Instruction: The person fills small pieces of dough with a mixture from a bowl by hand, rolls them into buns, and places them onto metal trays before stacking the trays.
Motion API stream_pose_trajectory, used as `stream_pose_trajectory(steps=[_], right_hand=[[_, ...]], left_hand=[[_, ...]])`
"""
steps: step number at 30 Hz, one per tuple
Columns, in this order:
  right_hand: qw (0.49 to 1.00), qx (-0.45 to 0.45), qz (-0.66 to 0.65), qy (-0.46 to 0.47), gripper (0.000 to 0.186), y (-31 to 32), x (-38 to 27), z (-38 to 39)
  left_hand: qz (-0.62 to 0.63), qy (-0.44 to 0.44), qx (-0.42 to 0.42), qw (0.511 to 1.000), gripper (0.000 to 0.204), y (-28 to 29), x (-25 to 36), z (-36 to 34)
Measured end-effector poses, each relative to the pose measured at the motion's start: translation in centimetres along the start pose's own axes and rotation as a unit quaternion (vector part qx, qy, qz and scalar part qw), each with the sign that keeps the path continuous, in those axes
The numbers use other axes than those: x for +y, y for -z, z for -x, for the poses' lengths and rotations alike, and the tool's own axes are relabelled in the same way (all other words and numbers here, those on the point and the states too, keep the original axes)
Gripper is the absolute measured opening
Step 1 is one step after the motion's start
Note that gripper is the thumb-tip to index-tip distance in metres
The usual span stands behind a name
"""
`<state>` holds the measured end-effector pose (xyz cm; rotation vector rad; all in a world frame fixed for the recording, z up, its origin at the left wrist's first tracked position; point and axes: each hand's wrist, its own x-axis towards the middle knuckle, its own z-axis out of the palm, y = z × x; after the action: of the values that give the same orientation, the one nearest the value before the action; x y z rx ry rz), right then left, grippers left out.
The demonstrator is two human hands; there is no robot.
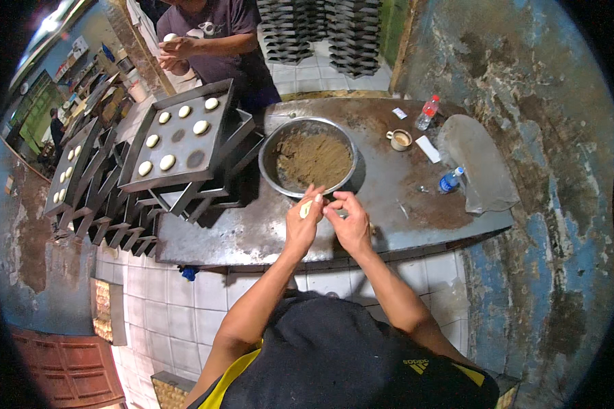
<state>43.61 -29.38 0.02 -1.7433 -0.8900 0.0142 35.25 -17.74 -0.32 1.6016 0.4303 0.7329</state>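
Note:
Over the near edge of a metal-topped table (242,235), both my hands are close together, just in front of a metal bowl (264,170). A brown crumbly filling (314,157) lies in the bowl. My left hand (303,219) has a small pale piece of dough (306,208) in it, partly covered by the fingers. My right hand (348,223) is beside it, fingers bent and the thumb and forefinger brought together near the left fingertips. Whatever may be between those right fingers is too small to make out.
Left of the bowl, a dark baking tray (166,131) with several white dough balls (200,127) tops a stack of trays. Across the table a person (218,61) holds a dough ball. At right are a cup (400,140), a blue-labelled bottle (450,180) and a red-capped bottle (428,113).

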Motion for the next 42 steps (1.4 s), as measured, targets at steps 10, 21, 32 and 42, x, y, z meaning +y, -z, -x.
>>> stream_pose_trajectory(steps=[10,21,32,42], right_hand=[[0.949,-0.220,-0.107,0.201,0.013,-4.6,-6.1,-2.1],[0.874,-0.152,-0.416,-0.201,0.041,-19.1,-10.2,-1.4],[0.964,-0.181,0.162,0.106,0.041,-38.2,-13.7,-22.7],[0.852,-0.390,0.283,0.204,0.053,-45.9,-6.9,-23.6]], left_hand=[[-0.207,-0.074,-0.200,0.955,0.061,10.9,1.5,1.6],[0.127,0.047,-0.043,0.990,0.073,19.4,3.3,-0.6],[0.168,-0.015,0.154,0.974,0.048,40.8,0.1,-6.0],[0.011,0.043,0.273,0.961,0.026,53.9,-3.5,-0.1]])
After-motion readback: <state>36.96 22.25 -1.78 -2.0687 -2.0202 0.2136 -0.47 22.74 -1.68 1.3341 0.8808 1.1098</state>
